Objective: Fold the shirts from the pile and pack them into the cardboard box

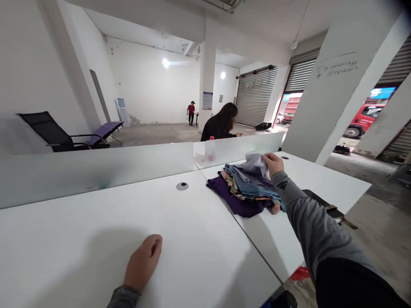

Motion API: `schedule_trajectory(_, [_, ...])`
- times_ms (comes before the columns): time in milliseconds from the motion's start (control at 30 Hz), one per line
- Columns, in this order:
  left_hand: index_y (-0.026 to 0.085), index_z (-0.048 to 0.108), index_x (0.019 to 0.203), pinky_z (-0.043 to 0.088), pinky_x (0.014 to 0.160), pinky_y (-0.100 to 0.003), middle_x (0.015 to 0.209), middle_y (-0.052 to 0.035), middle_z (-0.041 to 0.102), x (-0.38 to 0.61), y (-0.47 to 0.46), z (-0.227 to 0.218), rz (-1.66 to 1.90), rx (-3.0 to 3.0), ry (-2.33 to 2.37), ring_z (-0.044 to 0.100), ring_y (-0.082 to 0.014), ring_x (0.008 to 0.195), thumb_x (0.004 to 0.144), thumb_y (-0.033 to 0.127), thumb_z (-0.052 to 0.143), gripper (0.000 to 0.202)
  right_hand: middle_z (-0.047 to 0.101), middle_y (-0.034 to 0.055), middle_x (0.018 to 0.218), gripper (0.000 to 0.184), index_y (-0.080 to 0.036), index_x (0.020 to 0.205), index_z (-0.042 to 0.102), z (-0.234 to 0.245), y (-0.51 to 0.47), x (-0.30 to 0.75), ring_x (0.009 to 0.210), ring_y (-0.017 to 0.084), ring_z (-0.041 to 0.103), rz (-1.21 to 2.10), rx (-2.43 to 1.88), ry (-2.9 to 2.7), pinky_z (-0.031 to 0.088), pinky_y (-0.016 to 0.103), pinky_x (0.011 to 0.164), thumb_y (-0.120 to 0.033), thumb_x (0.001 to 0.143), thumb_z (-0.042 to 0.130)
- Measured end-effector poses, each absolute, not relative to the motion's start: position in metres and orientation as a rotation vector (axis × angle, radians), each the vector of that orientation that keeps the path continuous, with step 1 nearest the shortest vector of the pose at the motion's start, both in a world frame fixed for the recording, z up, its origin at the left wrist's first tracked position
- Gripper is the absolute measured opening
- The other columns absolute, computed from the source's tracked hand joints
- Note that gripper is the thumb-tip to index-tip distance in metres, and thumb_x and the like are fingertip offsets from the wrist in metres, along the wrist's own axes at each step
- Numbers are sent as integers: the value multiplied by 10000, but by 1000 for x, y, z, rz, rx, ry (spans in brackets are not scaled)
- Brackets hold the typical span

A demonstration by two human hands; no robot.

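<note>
Right hand (274,164) up at the top of the clothes pile (245,190), and it has a pale cloth (257,163) pinched, thumb against fingers, the grip closed; the fingertips are partly lost in the fabric. The cloth bunches up at the hand, its lower part over the pile, and where its edge ends is hard to make out. Beneath it, blue layers, a patterned one and, at the bottom, a purple garment (221,192) poking out at the side; most of each layer is buried.

Over to the near left of the pile, the left hand (143,263), fingers curled loosely, palm turned out of sight: can't tell how far it is closed, whether it holds anything or whether it touches the white table (192,226). Its sleeve is cut off below.

Right of the pile, a dark flat item (321,203), part-covered by the right forearm; can't say what it is. Behind the pile, a frosted divider (242,150), blurring a red-capped bottle (211,149). Beyond that, a person in black (218,124), lower body hidden, and far behind the pile, a small figure in red (191,112).
</note>
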State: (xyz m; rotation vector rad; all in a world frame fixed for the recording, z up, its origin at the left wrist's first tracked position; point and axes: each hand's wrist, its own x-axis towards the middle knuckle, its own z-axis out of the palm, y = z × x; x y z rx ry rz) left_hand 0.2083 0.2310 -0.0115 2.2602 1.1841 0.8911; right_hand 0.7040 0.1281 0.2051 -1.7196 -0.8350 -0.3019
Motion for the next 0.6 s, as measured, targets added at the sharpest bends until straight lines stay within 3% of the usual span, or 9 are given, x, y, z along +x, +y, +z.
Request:
schedule_trajectory(100, [228,566,1008,494,685,-285,855,-1,648,212,230,-9,986,2137,1187,636,-162,719,867,427,489,255,567,-19,660,349,-196,786,588,243,150,628,606,122,511,8,-1431,-1045,438,243,576,-519,671,649])
schedule_trajectory(167, [207,485,1191,512,677,-300,991,-44,632,214,228,-4,1137,2007,1145,628,-168,746,821,479,574,468,554,-29,651,339,-191,785,582,257,155,558,573,103,488,346,-1200,-1209,412,225,543,-461,643,728])
schedule_trajectory(233, [197,348,1351,528,740,-329,1224,-119,554,214,227,4,1305,1903,1067,617,-207,939,758,481,666,731,549,-32,637,321,-180,781,586,259,151,489,548,88,466,630,-1087,-1352,381,210,515,-427,666,756])
schedule_trajectory(333, [207,203,1456,459,964,-418,1447,-169,370,209,227,19,1454,1888,925,473,-277,1244,673,401,767,984,561,-27,633,311,-165,777,592,245,141,412,554,86,474,959,-1047,-1535,379,209,521,-424,709,750])
schedule_trajectory(400, [206,298,1431,409,1027,-425,1432,-147,412,202,227,27,1473,1894,839,446,-284,1281,689,345,746,879,572,-24,634,332,-158,762,591,230,142,386,568,87,487,1067,-1078,-1555,385,211,534,-436,695,760])
schedule_trajectory(500, [191,586,1156,455,957,-378,1135,-87,638,187,225,36,1458,1822,849,583,-248,1100,820,325,568,362,572,-29,602,396,-155,704,578,206,152,378,556,84,484,1071,-1217,-1385,381,213,530,-457,599,812])
schedule_trajectory(600, [187,629,999,482,874,-358,940,-57,668,168,217,41,1474,1736,941,621,-225,951,883,322,455,249,579,-27,580,439,-158,658,567,187,156,385,547,88,490,1073,-1353,-1216,397,225,536,-455,504,852])
